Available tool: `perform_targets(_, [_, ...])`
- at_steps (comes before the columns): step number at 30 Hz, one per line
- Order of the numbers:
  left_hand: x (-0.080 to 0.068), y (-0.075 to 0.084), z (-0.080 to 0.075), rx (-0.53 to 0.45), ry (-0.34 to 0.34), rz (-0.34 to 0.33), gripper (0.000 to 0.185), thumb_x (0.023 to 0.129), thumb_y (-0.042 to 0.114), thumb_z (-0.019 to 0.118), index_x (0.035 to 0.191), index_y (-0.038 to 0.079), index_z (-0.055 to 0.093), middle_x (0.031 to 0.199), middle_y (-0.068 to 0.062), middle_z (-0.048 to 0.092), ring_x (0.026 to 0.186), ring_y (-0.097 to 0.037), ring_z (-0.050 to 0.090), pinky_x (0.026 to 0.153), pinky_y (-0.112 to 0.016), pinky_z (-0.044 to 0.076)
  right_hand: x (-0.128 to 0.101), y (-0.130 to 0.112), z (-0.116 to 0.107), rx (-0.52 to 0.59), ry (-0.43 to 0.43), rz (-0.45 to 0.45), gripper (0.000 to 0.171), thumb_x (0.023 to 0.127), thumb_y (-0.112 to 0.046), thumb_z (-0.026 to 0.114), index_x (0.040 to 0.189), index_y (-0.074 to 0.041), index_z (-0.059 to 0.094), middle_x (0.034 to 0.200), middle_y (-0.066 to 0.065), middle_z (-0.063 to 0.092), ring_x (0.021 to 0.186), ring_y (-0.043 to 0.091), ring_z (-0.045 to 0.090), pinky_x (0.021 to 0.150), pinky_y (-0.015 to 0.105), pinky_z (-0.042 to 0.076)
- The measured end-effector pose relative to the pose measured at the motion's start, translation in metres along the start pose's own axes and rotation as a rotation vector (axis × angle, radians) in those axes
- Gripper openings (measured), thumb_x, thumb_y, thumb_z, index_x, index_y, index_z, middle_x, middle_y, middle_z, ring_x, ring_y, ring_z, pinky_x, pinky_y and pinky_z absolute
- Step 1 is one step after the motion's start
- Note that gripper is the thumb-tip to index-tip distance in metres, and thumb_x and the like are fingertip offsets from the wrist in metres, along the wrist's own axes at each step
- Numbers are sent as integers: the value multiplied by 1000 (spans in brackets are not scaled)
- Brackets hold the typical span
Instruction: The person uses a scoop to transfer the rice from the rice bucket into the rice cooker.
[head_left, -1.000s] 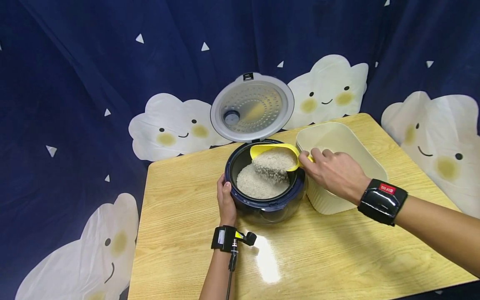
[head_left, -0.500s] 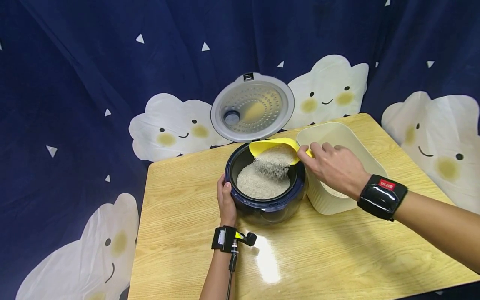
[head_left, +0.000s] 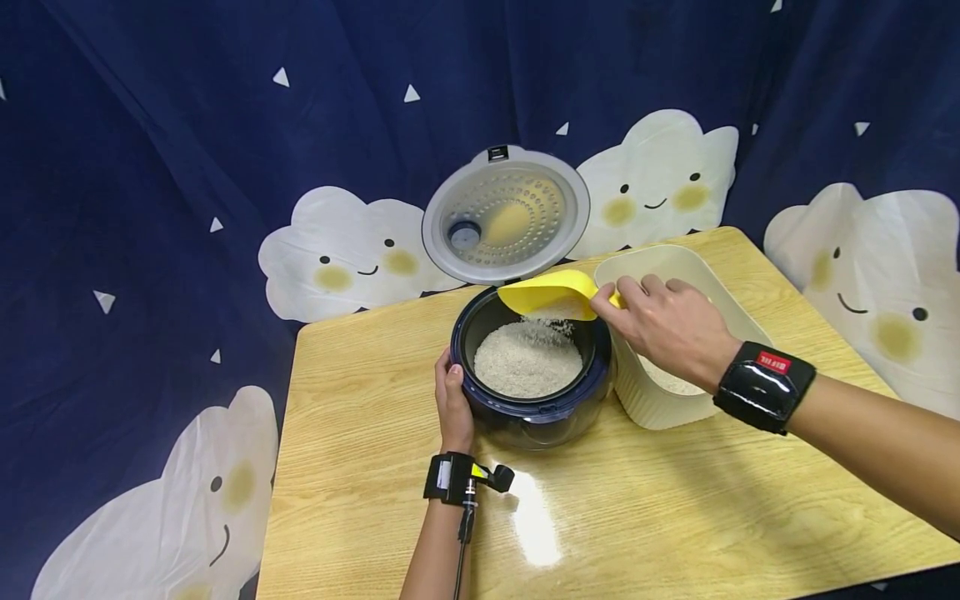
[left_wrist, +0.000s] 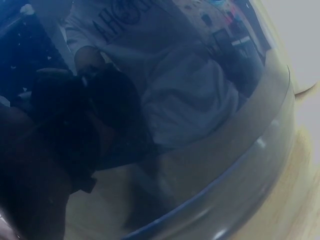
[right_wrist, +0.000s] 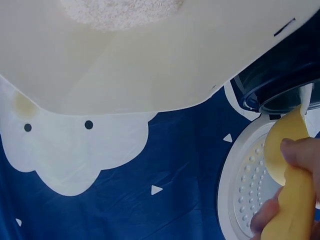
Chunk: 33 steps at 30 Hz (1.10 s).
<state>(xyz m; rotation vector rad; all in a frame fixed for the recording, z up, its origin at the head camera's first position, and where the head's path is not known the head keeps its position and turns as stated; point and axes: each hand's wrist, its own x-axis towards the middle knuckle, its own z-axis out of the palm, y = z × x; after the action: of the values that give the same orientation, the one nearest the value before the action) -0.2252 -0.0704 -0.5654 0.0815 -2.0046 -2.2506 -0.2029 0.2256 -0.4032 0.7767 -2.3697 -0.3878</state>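
A dark blue rice cooker (head_left: 551,425) stands on the table with white rice (head_left: 525,362) heaped in its inner pot. My left hand (head_left: 453,404) rests against its left side, thumb near the rim; the cooker's glossy wall (left_wrist: 215,165) fills the left wrist view, where the fingers cannot be made out. Above the pot, my right hand (head_left: 667,325) grips the handle of a yellow scoop (head_left: 543,293). The scoop is tipped over and rice falls from it into the pot. In the right wrist view, thumb and fingers wrap the scoop's handle (right_wrist: 292,207).
The cooker's hinged lid (head_left: 510,212) stands raised behind the pot. Right of the cooker, close beside it, is a cream rice bin (head_left: 652,412) with rice inside, partly under my right forearm. A blue curtain (head_left: 187,125) hangs behind the wooden table (head_left: 360,433).
The right hand has lifted slightly and turned the scoop further over. Most of its rice has poured out, and the heap in the pot has grown. The left hand has stayed in place.
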Motion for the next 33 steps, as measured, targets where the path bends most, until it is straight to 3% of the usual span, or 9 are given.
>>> perform_targets(6, [0, -2, -1, -5, 7, 1, 59, 96, 39, 41, 151, 18, 47, 154, -9, 52, 139, -25, 47, 121, -42, 30, 6, 3, -2, -11, 32, -10, 13, 97, -7, 52, 110, -4, 52, 79, 10, 52, 57, 26, 52, 45, 30, 37])
perform_targets(13, [1, -2, -1, 0, 10, 6, 60, 96, 40, 41, 151, 18, 48, 153, -9, 52, 139, -25, 47, 121, -42, 31, 11, 4, -4, 1, 47, -27, 13, 98, -7, 54, 110, -5, 52, 82, 11, 53, 60, 28, 55, 46, 32, 41])
perform_targets(23, [1, -2, 0, -11, 11, 23, 59, 96, 38, 41, 150, 16, 49, 151, -10, 53, 134, -20, 49, 117, -34, 34, 12, 3, -6, -12, 54, -39, 11, 102, -8, 46, 110, -5, 52, 79, 10, 52, 59, 27, 54, 45, 30, 39])
perform_targets(28, [0, -1, 0, -13, 2, 21, 59, 96, 39, 41, 150, 18, 48, 152, -9, 53, 135, -21, 49, 118, -34, 34, 10, 2, -7, 7, 26, -37, 13, 98, -7, 55, 110, -5, 52, 80, 10, 53, 59, 26, 53, 47, 31, 42])
perform_targets(33, [1, -2, 0, -29, 0, 34, 58, 96, 36, 40, 150, 16, 49, 151, -10, 54, 133, -19, 50, 114, -26, 36, 6, 6, -5, 86, -14, -4, 23, 93, -11, 66, 110, -4, 52, 79, 10, 52, 57, 26, 52, 46, 35, 46])
